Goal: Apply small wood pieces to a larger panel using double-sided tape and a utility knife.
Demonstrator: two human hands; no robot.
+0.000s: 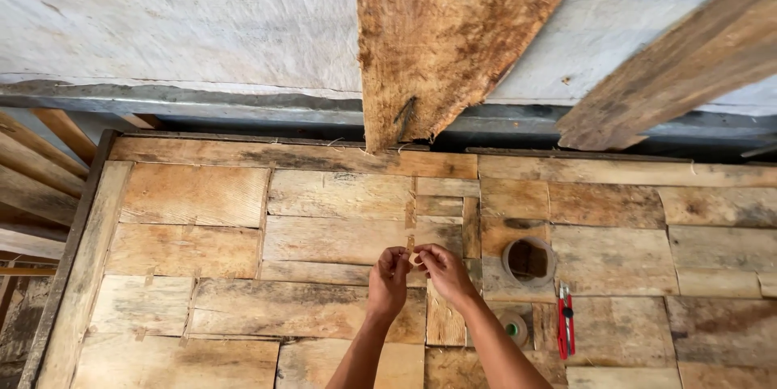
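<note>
Both my hands meet over the middle of a rough wooden panel (243, 251) made of patched boards. My left hand (388, 280) and my right hand (441, 272) pinch a small piece of pale tape (415, 259) between their fingertips, just above a seam between boards. A thin strip of the same tape (410, 223) runs up the seam above the fingers. Both forearms come in from the bottom edge.
A roll of clear tape (528, 261) lies right of my hands, with a smaller tape roll (513, 327) and a red utility knife (565, 320) nearer me. Two worn planks (441, 33) (680, 65) lean against the pale wall behind. More boards (40, 170) are stacked at the left.
</note>
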